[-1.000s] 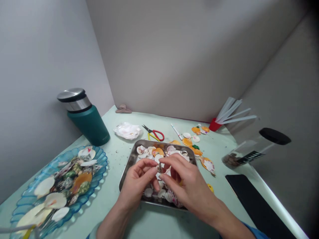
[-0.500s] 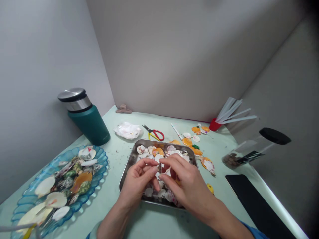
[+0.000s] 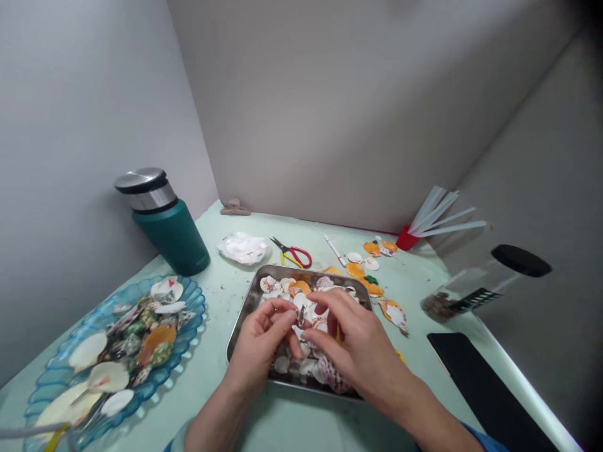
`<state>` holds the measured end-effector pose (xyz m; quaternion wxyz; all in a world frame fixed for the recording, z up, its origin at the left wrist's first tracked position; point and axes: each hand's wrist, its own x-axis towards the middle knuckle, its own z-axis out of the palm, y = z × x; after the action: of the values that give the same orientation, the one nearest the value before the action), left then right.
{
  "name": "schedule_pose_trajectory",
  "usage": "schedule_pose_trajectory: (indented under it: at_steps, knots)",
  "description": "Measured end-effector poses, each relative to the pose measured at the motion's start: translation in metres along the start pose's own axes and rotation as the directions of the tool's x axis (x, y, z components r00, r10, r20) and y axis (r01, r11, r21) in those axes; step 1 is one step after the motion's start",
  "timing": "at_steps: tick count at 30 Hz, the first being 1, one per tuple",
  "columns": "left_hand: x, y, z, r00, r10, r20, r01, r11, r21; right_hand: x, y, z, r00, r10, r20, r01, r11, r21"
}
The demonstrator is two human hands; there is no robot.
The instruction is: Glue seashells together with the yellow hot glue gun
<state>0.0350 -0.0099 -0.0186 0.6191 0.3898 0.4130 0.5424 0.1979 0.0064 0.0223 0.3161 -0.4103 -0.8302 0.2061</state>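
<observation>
Above the metal tray point(image 3: 239, 326), my left hand point(image 3: 261, 333) pinches a small silvery metal piece point(image 3: 302, 315) between thumb and forefinger. It looks like a little clip, but its kind is too small to make out. Close on its right side is my right hand point(image 3: 351, 333), thumb and forefinger spread apart around the piece. Whether they touch it is hard to see. Under both hands the tray holds many white, patterned and orange seashells point(image 3: 299, 288), partly hidden by the fingers.
At left, a blue scalloped dish point(image 3: 193, 314) holds shells, with a green bottle point(image 3: 172, 238) behind. Red-handled scissors point(image 3: 299, 256), a white bundle point(image 3: 244, 248) and a marker point(image 3: 334, 250) lie beyond the tray. Orange shells point(image 3: 393, 314), a clear jar point(image 3: 475, 289) and a black phone-like slab point(image 3: 480, 383) are right.
The right thumb and forefinger have opened a little away from the metal piece. My left hand keeps its pinch in nearly the same place. The view has shifted slightly.
</observation>
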Motion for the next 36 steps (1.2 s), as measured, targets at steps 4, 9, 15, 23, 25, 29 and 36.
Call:
schedule_pose_trajectory:
  at_steps: [4,9,15,23,25,29,36]
  knots:
    - [0.001,-0.001,-0.001,1.0,-0.008,-0.004,0.008,1.0,0.024,0.0,0.001,-0.001,0.999,-0.022,0.026,0.023,0.999,-0.031]
    - [0.002,0.0,0.0,0.999,-0.027,-0.045,0.03,0.997,0.072,0.001,0.004,-0.001,0.997,0.002,0.076,0.008,0.99,-0.138]
    - [0.002,0.0,0.004,0.983,0.015,-0.184,0.044,0.949,0.313,0.004,0.006,-0.019,0.997,0.037,-0.062,-0.05,0.973,-0.224]
    - [-0.002,0.0,0.002,0.972,0.088,-0.218,-0.02,0.955,0.297,0.001,0.01,-0.038,0.994,0.11,0.017,-0.097,0.929,-0.357]
    - [-0.002,-0.001,0.001,0.974,0.1,-0.202,-0.033,0.95,0.311,-0.002,0.013,-0.041,0.979,0.167,0.116,-0.1,0.892,-0.44]
    - [-0.002,-0.002,0.001,0.978,0.132,-0.159,-0.078,0.948,0.307,-0.013,0.021,-0.042,0.942,0.261,0.211,-0.097,0.813,-0.575]
    - [-0.001,-0.002,0.002,0.978,0.155,-0.138,-0.101,0.937,0.335,-0.044,0.039,-0.027,0.927,0.322,0.19,-0.148,0.782,-0.605]
